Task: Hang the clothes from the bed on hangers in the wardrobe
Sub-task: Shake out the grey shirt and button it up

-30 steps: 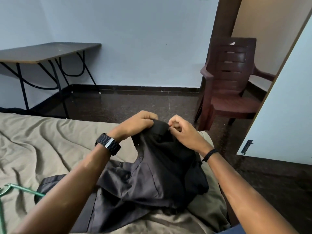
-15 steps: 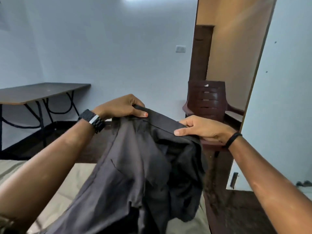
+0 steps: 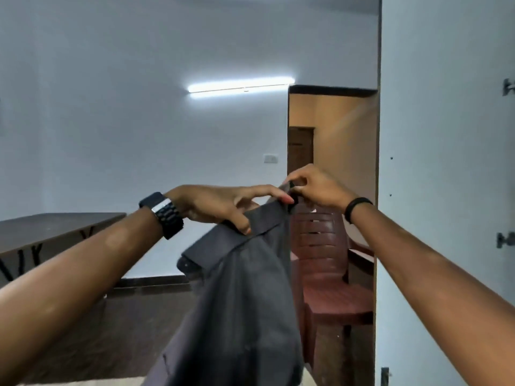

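You hold a dark grey shirt (image 3: 245,307) up in the air in front of you; its woven cloth is smooth and matte, with a stiff folded collar at the top and the body hanging down in soft folds. Your left hand (image 3: 223,207) pinches the collar between thumb and fingers, with the forefinger stretched right along its edge. Your right hand (image 3: 315,185) pinches the collar's top corner, fingers curled, just right of the left hand. Behind stands a ribbed, glossy brown plastic chair (image 3: 323,274). At far left is a flat dark table (image 3: 50,232).
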A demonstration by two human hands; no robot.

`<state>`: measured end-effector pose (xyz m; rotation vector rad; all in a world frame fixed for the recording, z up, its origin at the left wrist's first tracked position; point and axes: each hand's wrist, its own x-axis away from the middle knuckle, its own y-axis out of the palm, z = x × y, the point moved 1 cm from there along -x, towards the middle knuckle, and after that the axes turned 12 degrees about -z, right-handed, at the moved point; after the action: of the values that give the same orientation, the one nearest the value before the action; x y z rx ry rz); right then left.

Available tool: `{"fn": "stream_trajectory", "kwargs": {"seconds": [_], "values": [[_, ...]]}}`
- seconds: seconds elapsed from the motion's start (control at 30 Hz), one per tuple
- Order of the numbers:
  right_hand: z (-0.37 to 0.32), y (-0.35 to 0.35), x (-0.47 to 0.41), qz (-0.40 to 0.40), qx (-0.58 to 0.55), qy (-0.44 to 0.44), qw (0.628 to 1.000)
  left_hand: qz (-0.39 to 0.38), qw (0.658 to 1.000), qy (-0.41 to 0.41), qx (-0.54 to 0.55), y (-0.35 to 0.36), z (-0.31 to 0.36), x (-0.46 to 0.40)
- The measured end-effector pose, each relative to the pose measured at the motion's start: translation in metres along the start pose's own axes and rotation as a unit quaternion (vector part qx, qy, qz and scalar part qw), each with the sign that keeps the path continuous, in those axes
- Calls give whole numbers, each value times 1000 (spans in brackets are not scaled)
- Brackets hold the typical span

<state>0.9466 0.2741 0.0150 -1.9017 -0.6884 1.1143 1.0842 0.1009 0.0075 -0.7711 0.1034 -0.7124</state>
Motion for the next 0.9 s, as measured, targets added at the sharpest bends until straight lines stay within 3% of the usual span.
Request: {"fn": "stream_trajectory", "kwargs": {"seconds": [0.13, 0.2, 0.27, 0.33, 0.4, 0.47, 0.53, 0.63, 0.73, 0.77, 0.83, 0.9], "values": [[-24, 1, -3, 29, -117, -28, 992, 83, 994, 73, 15, 18, 15, -26], [-28, 2, -2, 42, -199, -5, 979, 156, 978, 101, 94, 16, 15, -33], [-27, -2, 4, 100, -238, 43, 965, 221, 940, 126, 229, 8, 15, -34], [-30, -13, 13, 173, -163, 50, 970, 268, 884, 143, 354, -1, 16, -32], [-41, -22, 19, 142, -135, 26, 980, 288, 857, 151, 399, -8, 22, -29], [-55, -26, 20, 69, -111, 19, 991, 267, 868, 160, 388, -14, 31, -28], [-64, -29, 17, 54, -11, 34, 998, 250, 879, 175, 366, -21, 41, -29], [-77, -35, 16, 115, 135, 34, 984, 304, 902, 158, 263, -29, 56, -35], [-84, -47, 16, 126, 208, 18, 970, 368, 926, 89, 6, -34, 64, -35], [-85, -52, 15, 127, 208, 8, 970, 402, 906, 47, -124, -37, 62, -32], [-87, -67, 13, 147, 192, 1, 970, 475, 811, -12, -341, -44, 56, -26], [-86, -82, 11, 186, 180, 7, 966, 556, 709, -61, -429, -48, 48, -19]]}}
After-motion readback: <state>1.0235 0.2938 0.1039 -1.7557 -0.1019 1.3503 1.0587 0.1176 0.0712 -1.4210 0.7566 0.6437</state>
